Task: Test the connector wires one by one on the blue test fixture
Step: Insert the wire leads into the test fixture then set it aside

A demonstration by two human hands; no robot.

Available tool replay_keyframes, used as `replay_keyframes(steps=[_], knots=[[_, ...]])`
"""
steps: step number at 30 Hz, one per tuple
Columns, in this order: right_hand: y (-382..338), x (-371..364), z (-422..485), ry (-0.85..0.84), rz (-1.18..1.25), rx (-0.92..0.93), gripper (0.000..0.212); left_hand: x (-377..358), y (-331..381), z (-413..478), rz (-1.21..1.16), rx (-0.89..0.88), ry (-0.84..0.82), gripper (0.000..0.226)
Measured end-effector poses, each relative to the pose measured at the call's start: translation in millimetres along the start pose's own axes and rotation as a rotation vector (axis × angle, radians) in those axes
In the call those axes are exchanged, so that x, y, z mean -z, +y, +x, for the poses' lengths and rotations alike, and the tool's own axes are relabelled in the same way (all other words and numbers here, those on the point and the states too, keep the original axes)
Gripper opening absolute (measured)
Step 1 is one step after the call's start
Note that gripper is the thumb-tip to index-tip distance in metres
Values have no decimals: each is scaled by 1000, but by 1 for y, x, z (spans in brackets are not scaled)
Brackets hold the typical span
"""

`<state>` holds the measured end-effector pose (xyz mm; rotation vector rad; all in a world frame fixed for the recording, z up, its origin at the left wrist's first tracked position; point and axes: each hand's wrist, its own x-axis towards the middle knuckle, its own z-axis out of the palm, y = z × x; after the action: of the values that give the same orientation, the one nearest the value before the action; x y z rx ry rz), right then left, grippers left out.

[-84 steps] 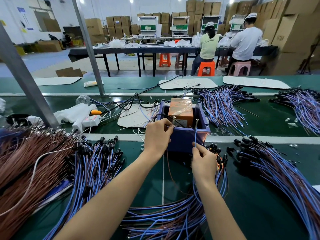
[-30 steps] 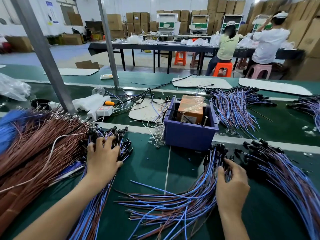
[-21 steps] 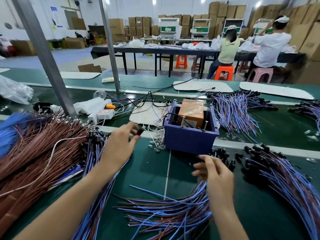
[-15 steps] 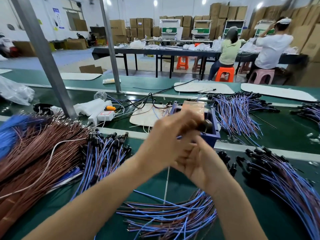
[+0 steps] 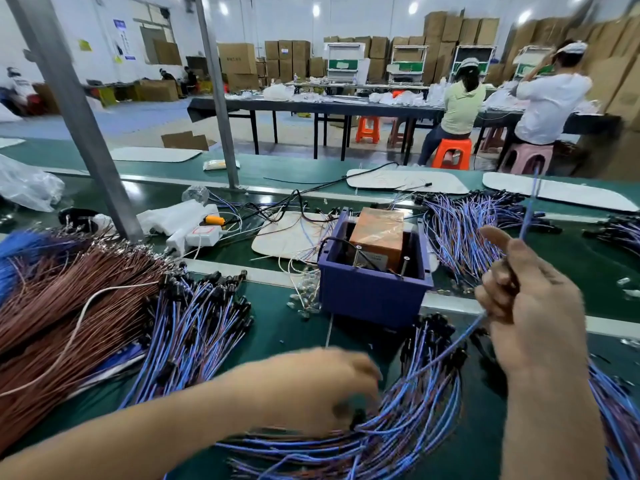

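1. Locate your right hand (image 5: pixel 530 303). It is raised to the right of the blue test fixture (image 5: pixel 374 296) and does not touch it.
2. Note the grip: the fingers of this hand are curled round one connector wire (image 5: pixel 526 220). One end of the wire stands up above the hand. The rest runs down and to the left, toward the near heap (image 5: pixel 398 441) of blue wires.
3. Locate your left hand (image 5: pixel 311 389). It is low over the near heap, well apart from the right hand, with its fingers curled down onto the wires.
4. A black connector shows at the fingertips of the left hand. Motion blur makes it impossible to tell whether they pinch it.
5. Check the fixture. It stands upright on the green bench (image 5: pixel 284 337), beyond the near heap and between your two hands as the head camera sees them.
6. Inside the fixture sits an orange block (image 5: pixel 377 233). A metal pin (image 5: pixel 404 265) rises at the front right, with a second pin to its left. The held wire touches neither pin.
7. Identify the other stock:
   - a bundle of blue wires with black connectors (image 5: pixel 194 323) lies to the left of the fixture;
   - brown wires (image 5: pixel 69 306) lie at the far left;
   - a further blue bundle (image 5: pixel 464 230) lies behind the fixture to the right.
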<state>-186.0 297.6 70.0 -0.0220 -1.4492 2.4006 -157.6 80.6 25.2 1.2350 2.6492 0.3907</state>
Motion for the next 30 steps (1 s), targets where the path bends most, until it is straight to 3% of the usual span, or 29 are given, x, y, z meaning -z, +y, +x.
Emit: replay_keyframes(steps=[2, 4, 6, 9, 15, 19, 21, 23, 25, 27, 30], knots=[[0, -6, -3, -82, -80, -35, 28, 25, -2, 20, -147, 116, 276, 29], [5, -16, -7, -138, -181, -88, 30, 46, -1, 39, -544, 218, 498, 29], [11, -24, -10, -184, -308, -108, 29, 55, 4, 57, -893, 229, 651, 24], [13, -28, -13, -254, -396, -82, 27, 56, 14, 75, -1083, 185, 765, 16], [-6, -5, -14, -287, -679, 148, 30, 58, 30, 80, -980, -4, 786, 19], [-14, 1, -14, -207, -782, 254, 28, 61, 45, 77, -941, -153, 891, 16], [-16, 0, -14, -185, -768, 395, 33, 63, 51, 75, -942, -270, 961, 21], [-19, -3, -17, -172, -764, 601, 20, 64, 57, 71, -969, -369, 1013, 23], [-21, -6, -20, -168, -753, 698, 21, 63, 62, 66, -1001, -428, 1050, 22], [-24, -7, -24, -220, -753, 662, 19, 63, 62, 61, -1004, -422, 1082, 16], [-25, -7, -29, -420, -867, 378, 16, 58, 56, 55, -1079, -317, 1042, 8]])
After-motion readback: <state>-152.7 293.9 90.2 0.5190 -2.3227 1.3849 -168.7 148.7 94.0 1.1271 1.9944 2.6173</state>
